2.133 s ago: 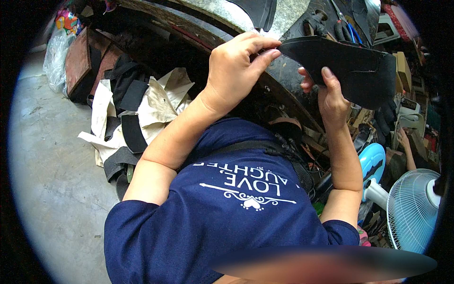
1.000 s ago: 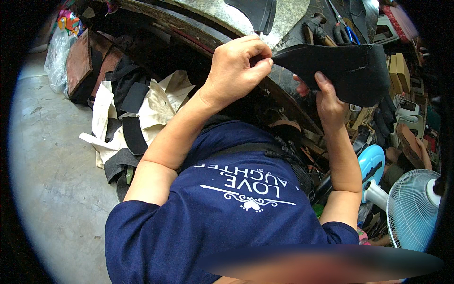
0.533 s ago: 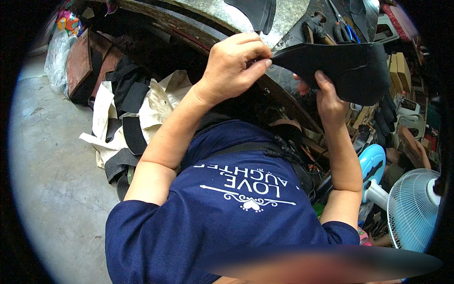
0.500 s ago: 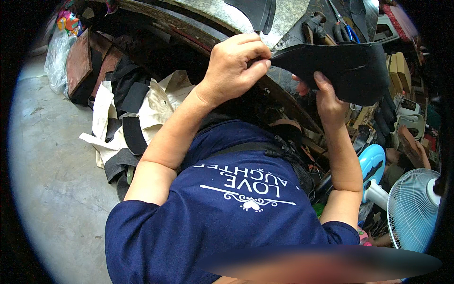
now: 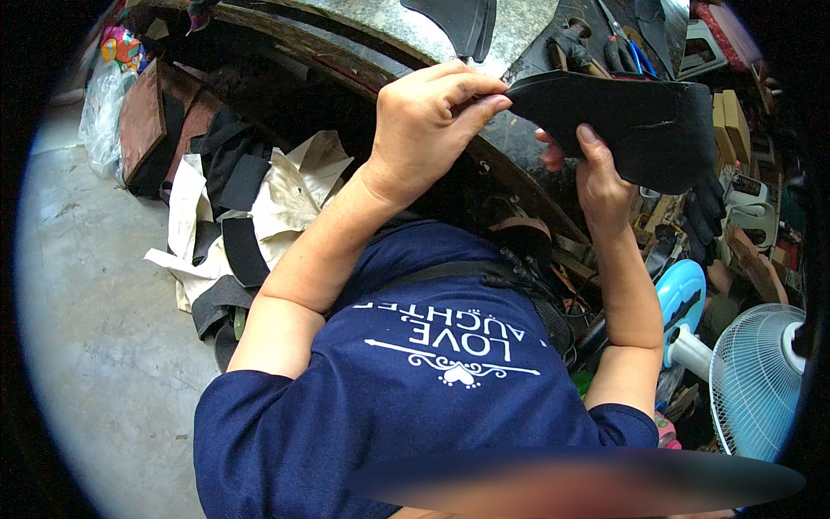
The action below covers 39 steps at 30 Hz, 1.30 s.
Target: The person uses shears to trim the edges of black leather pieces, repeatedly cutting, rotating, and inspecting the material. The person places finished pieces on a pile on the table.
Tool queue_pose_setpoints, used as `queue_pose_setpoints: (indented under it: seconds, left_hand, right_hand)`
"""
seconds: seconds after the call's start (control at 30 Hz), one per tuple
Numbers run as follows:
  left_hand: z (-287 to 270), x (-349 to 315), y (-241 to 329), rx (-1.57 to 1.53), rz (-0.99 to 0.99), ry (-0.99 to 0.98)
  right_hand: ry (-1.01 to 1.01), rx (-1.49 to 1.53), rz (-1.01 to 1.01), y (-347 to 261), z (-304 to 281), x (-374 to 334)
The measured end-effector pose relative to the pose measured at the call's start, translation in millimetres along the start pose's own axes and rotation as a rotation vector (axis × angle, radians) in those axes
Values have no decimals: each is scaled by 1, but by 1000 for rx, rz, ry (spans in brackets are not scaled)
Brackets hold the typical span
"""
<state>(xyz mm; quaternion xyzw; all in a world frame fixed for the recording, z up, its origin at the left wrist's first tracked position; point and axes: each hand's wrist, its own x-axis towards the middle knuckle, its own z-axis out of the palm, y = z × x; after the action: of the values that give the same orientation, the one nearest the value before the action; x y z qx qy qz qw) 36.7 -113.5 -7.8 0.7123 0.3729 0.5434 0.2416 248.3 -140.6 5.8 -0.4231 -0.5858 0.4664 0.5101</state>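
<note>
A black, flat, curved piece of leather-like sheet [image 5: 640,121] is held up between my two hands, over the near edge of the worktable. My left hand [image 5: 441,121] pinches its narrow left tip between thumb and fingers. Lower down, my right hand [image 5: 601,177] grips the wide part, thumb on the near face and the other fingers mostly hidden behind it. A short slit or seam line shows on the piece's right half. Beyond my left hand, similar black cut pieces [image 5: 462,26] lie on the table.
The worktable [image 5: 527,35] holds a hammer [image 5: 572,39] and blue-handled scissors [image 5: 635,52]. At the right stands a white and blue fan [image 5: 761,381]. Cream and black scraps [image 5: 251,216], a brown box-like item [image 5: 147,121] and a clear plastic bag [image 5: 104,112] are at the left.
The black piece has shifted slightly right. My left hand has moved a little right with the tip, its fingers straighter; my right hand keeps its hold.
</note>
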Motion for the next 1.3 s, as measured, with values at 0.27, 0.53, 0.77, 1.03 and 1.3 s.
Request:
queue_pose_setpoints:
  seconds: [0.27,0.53,0.77,1.03,1.3]
  left_hand:
    - [-1,0,-1,-133,-139,-107]
    - [4,5,6,-40,-34,-9]
    - [5,7,7,-150,-193,-51]
    - [9,12,12,-5,-15,-2]
    - [13,13,10,-195,-195,-60]
  right_hand:
    - [-42,-63,-1,-2,2,-1]
    - [11,-11,54,-2,0,0]
    - [23,1,34,2,3,-1]
    - [-15,43,70,-2,1,0]
    - [11,47,46,2,2,-2]
